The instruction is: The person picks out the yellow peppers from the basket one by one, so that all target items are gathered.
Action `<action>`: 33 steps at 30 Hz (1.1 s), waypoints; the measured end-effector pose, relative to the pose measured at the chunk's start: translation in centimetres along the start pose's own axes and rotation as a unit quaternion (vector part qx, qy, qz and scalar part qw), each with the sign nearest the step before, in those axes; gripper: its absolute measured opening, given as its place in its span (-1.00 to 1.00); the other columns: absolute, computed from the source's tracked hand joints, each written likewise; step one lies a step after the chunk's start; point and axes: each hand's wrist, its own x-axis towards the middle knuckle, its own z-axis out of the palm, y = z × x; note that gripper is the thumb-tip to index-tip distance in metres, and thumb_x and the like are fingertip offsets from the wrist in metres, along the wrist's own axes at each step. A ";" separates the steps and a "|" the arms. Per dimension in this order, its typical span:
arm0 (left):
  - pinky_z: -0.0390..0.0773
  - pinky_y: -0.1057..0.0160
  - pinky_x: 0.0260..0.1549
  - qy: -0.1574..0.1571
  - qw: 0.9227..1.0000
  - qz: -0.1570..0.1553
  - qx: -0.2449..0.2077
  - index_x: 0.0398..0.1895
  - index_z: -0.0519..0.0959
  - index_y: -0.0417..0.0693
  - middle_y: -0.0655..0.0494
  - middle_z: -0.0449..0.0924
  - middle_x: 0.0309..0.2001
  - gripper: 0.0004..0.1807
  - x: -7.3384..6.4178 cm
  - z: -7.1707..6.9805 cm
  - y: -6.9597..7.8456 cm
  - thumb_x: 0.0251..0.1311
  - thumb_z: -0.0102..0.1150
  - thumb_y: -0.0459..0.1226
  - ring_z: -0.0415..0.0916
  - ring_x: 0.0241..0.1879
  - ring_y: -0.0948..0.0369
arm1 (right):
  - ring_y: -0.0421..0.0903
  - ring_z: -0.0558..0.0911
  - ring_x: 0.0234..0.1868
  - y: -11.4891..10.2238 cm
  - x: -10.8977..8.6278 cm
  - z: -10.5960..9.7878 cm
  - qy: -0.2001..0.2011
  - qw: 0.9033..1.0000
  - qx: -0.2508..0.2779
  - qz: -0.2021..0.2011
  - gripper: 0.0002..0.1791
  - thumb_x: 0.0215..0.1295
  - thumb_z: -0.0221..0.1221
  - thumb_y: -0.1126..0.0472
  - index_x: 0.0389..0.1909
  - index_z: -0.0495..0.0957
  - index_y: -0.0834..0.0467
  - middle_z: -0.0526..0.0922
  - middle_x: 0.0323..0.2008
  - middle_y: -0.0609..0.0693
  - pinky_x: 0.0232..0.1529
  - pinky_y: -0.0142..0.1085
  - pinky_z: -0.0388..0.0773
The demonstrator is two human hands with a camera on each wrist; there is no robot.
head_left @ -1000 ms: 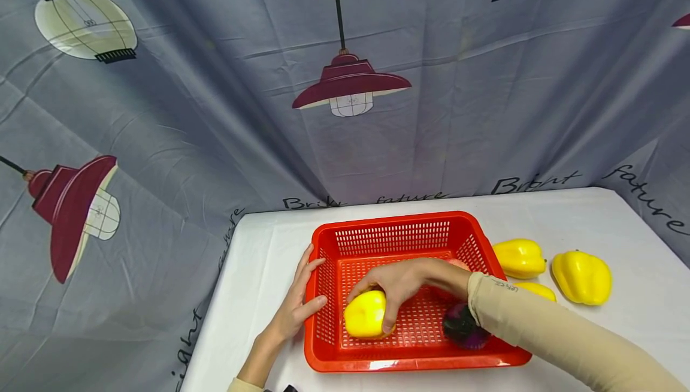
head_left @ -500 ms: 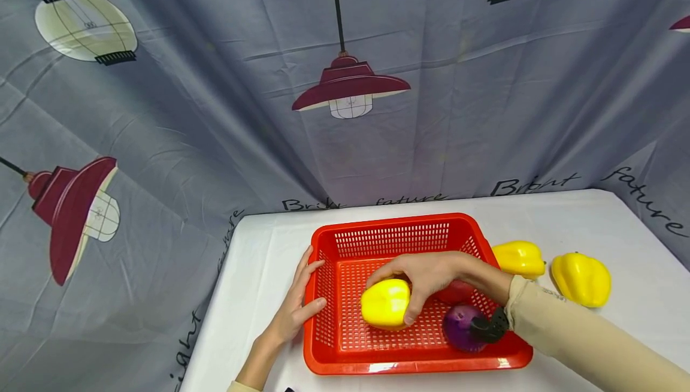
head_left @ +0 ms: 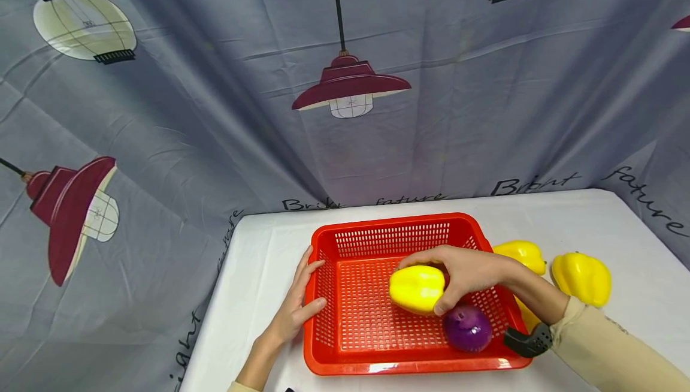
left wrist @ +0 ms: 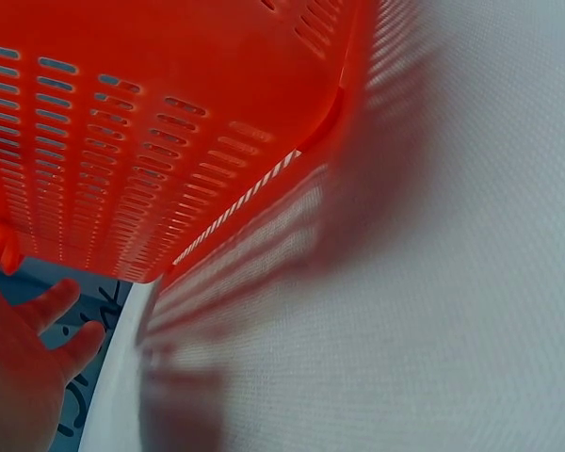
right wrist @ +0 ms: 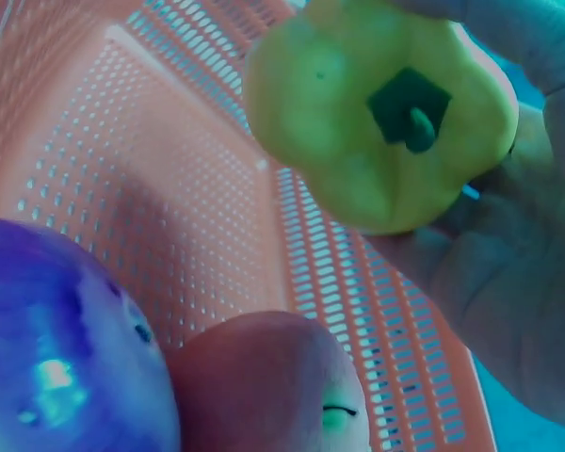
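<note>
My right hand [head_left: 474,267] grips a yellow bell pepper [head_left: 416,289] from above, over the inside of a red plastic basket [head_left: 404,369]. In the right wrist view, the pepper's green stem end [right wrist: 410,108] faces the camera. A purple onion [head_left: 467,328] lies in the basket's front right part, below the right hand. Beside the onion, the right wrist view shows a smooth reddish round fruit or vegetable [right wrist: 254,381], which the hand hides in the head view. My left hand [head_left: 295,302] rests on the basket's left rim, fingers and thumb spread.
Outside the basket's right wall, yellow bell peppers lie on the white table [head_left: 539,218]: one against the basket [head_left: 520,254], another farther right [head_left: 581,278], and a third partly under the right forearm [head_left: 527,314]. A grey curtain [head_left: 242,110] hangs behind the table.
The right hand has moved right across the basket and slightly back with the yellow bell pepper, uncovering the onion. The left hand stays at the rim.
</note>
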 end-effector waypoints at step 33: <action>0.14 -0.39 0.25 0.006 1.000 0.005 0.004 0.50 0.19 -0.12 0.19 -0.36 0.63 -0.24 0.0 0.1 0.0 0.20 0.07 -0.18 -0.24 0.54 -0.06 | -0.25 0.52 -0.02 3.5 -13.5 2.8 0.344 0.931 0.000 0.122 -0.07 0.08 0.46 0.18 0.50 0.27 -0.01 0.48 0.16 -0.12 -0.18 -0.28 0.62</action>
